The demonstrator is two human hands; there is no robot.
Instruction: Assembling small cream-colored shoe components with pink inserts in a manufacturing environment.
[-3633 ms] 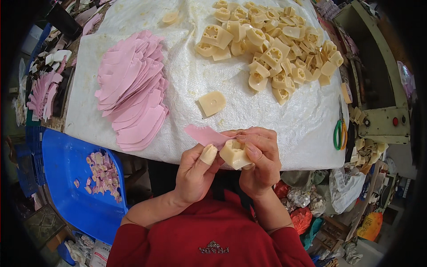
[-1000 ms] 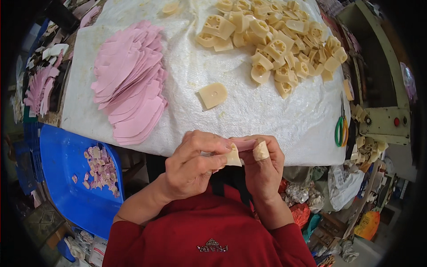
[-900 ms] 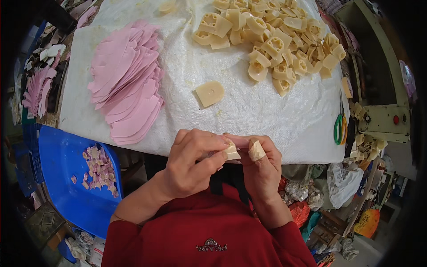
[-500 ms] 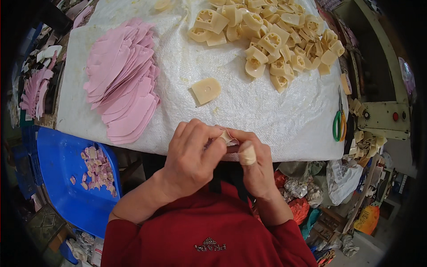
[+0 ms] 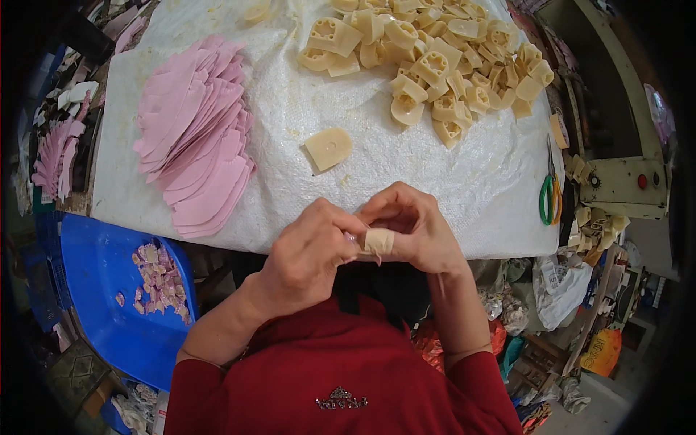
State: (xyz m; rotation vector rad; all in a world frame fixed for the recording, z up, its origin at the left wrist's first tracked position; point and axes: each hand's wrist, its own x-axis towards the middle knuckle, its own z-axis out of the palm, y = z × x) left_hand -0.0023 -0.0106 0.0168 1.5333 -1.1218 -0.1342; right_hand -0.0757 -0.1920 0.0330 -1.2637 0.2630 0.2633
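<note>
My left hand [image 5: 304,250] and my right hand [image 5: 417,228] meet at the near edge of the white-covered table. Both are closed, fingertips pinched round a small pink-edged piece [image 5: 378,261], mostly hidden by the fingers. A beige tape wrap [image 5: 379,241] circles my right thumb. Just beyond the hands lies a single beige heel-shaped plastic piece [image 5: 328,149]. To the left a fanned stack of pink cut sheets [image 5: 196,130] is spread out. At the far right several beige molded heels [image 5: 435,65] are heaped, some showing hollow ends with holes.
Left of my lap, a blue basin [image 5: 109,290] contains small pink-and-beige pieces [image 5: 158,279]. Scissors [image 5: 549,196] with green and orange handles lie near the table's right edge. A pale green machine [image 5: 627,185] stands at right, above bags and scraps on that side.
My right hand has turned, bringing its taped thumb across toward the left fingers. The left hand has shifted slightly, and the pinched piece is now more covered.
</note>
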